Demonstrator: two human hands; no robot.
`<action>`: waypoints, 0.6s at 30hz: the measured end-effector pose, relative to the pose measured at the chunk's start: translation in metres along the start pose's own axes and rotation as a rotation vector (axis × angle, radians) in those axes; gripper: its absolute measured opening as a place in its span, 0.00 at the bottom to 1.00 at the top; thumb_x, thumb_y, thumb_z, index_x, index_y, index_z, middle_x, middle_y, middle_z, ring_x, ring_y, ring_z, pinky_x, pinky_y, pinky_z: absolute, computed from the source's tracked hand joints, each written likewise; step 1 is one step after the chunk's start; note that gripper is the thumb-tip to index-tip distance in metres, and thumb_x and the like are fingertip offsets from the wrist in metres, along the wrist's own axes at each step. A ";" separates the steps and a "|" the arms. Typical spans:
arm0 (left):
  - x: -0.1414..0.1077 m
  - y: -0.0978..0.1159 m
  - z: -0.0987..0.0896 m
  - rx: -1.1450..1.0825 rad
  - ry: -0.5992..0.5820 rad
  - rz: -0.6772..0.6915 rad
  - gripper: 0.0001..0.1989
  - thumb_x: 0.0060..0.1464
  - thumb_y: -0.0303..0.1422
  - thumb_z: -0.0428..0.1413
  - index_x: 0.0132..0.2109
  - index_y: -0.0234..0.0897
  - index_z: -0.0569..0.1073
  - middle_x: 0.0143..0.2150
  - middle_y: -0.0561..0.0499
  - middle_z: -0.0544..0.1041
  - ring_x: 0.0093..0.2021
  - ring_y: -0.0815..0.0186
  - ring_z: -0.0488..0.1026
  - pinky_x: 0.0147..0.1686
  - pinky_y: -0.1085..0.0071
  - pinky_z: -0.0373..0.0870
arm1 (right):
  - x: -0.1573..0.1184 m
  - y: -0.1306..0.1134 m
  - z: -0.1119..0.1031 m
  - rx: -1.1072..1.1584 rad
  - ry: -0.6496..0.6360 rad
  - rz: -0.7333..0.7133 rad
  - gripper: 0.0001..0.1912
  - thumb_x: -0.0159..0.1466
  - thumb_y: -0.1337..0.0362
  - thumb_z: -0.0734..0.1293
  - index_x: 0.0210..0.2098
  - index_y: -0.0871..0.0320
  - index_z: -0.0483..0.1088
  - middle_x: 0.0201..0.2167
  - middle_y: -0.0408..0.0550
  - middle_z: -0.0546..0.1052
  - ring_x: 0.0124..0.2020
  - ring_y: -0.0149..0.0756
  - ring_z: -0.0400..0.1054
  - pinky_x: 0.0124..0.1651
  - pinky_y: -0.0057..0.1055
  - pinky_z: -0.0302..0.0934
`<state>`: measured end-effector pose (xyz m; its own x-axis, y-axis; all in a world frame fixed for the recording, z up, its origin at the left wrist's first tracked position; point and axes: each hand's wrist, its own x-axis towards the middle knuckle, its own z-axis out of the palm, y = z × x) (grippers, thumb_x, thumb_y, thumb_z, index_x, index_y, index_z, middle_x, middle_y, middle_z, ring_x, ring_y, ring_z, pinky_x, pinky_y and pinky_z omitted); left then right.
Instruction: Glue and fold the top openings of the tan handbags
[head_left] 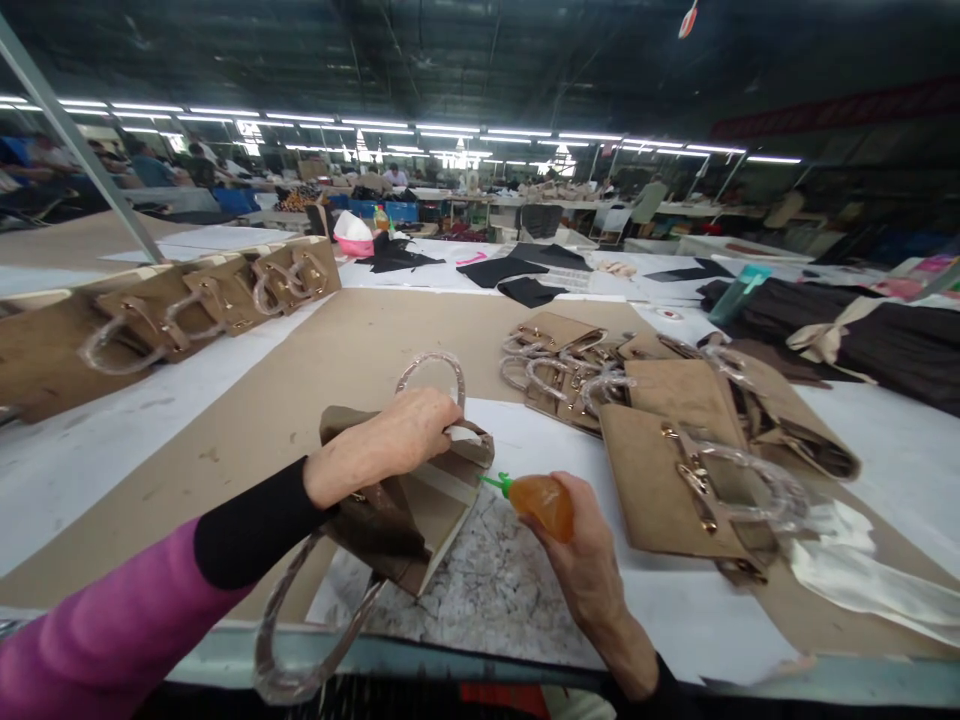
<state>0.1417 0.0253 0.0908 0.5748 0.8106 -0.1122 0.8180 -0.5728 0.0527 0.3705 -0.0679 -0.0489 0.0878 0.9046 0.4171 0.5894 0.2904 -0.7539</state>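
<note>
Across your worktable [435, 658], a pile of tan handbags [682, 400] lies right of the brown bag [439, 505] directly before you. Your left hand [401, 430] is closed on that bag's edge; your right hand [585, 550] wraps firmly around an orange bottle [546, 505], its green nozzle [496, 484] just beside the bag.

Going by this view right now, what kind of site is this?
Most likely a handbag factory floor: similar tan handbags lie piled on the right, the right hand holds an amber squeeze bottle, possibly glue, and long rows of tube lights run overhead.
</note>
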 end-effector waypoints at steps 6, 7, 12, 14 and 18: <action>0.011 -0.014 -0.013 -0.029 -0.029 -0.038 0.07 0.45 0.27 0.52 0.31 0.36 0.74 0.27 0.50 0.75 0.29 0.66 0.70 0.28 0.73 0.61 | 0.009 -0.006 -0.017 -0.103 0.087 -0.218 0.19 0.64 0.58 0.65 0.52 0.57 0.63 0.50 0.57 0.67 0.51 0.49 0.62 0.53 0.47 0.57; 0.012 -0.016 -0.013 -0.039 -0.033 -0.038 0.07 0.45 0.28 0.52 0.31 0.36 0.74 0.27 0.51 0.75 0.28 0.66 0.70 0.27 0.73 0.61 | 0.011 -0.010 -0.026 -0.132 0.133 -0.233 0.20 0.63 0.57 0.66 0.52 0.58 0.63 0.50 0.57 0.67 0.50 0.49 0.63 0.53 0.49 0.57; 0.010 -0.016 -0.002 -0.018 0.003 -0.026 0.08 0.45 0.25 0.52 0.33 0.35 0.74 0.30 0.48 0.75 0.31 0.63 0.71 0.29 0.71 0.62 | 0.037 -0.044 -0.094 0.083 0.570 0.148 0.31 0.52 0.52 0.74 0.52 0.55 0.67 0.47 0.53 0.71 0.45 0.51 0.66 0.54 0.56 0.56; 0.008 -0.019 0.003 0.024 0.049 -0.015 0.10 0.47 0.23 0.50 0.36 0.33 0.73 0.34 0.45 0.75 0.35 0.60 0.71 0.33 0.68 0.64 | 0.050 -0.055 -0.128 0.434 0.676 0.351 0.23 0.55 0.57 0.73 0.50 0.50 0.69 0.49 0.50 0.72 0.48 0.46 0.67 0.54 0.49 0.60; 0.007 -0.032 0.000 0.153 0.132 0.093 0.12 0.50 0.20 0.47 0.40 0.33 0.71 0.37 0.43 0.73 0.37 0.58 0.70 0.37 0.64 0.64 | 0.064 -0.047 -0.195 0.977 0.774 0.532 0.05 0.64 0.56 0.67 0.37 0.46 0.76 0.55 0.39 0.69 0.49 0.37 0.68 0.44 0.30 0.68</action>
<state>0.1195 0.0494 0.0888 0.6537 0.7565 0.0173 0.7543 -0.6496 -0.0953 0.5047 -0.0848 0.1123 0.7405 0.6640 -0.1035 -0.4354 0.3567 -0.8265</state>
